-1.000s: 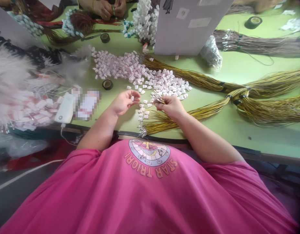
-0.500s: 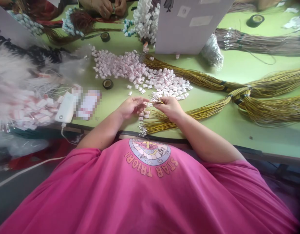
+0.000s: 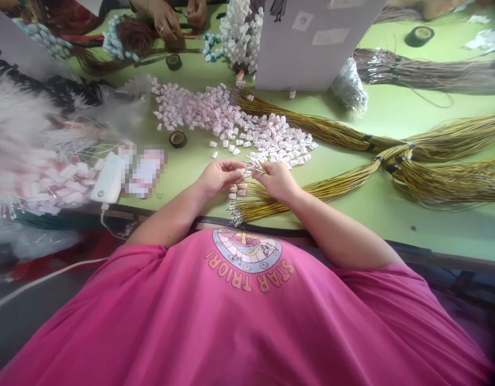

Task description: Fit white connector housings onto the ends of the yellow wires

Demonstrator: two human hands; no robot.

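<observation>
My left hand (image 3: 218, 178) pinches a small white connector housing (image 3: 242, 172) between thumb and fingertips. Close beside it, my right hand (image 3: 278, 181) is closed around several yellow wires (image 3: 255, 163), whose silvery terminal ends fan out toward the left hand. Below both hands lie a few connector housings (image 3: 238, 190) with wires running into them. A yellow wire bundle (image 3: 267, 208) rests under my right wrist, its bare metal tips near the table edge. Beyond the hands spreads a pile of loose white-pink connectors (image 3: 277, 136).
A tape roll (image 3: 178, 139), a white power bank (image 3: 108, 179) with a cable and a partly blurred phone-like object lie to the left. More yellow bundles (image 3: 440, 145) cross on the right. A pale upright panel (image 3: 307, 59) stands at the back. Another person's hands (image 3: 167, 21) work across the table (image 3: 424, 230).
My left fingers have closed more tightly around the connector, close to the wire tips. My right hand has shifted slightly left. The other person's hands have moved apart.
</observation>
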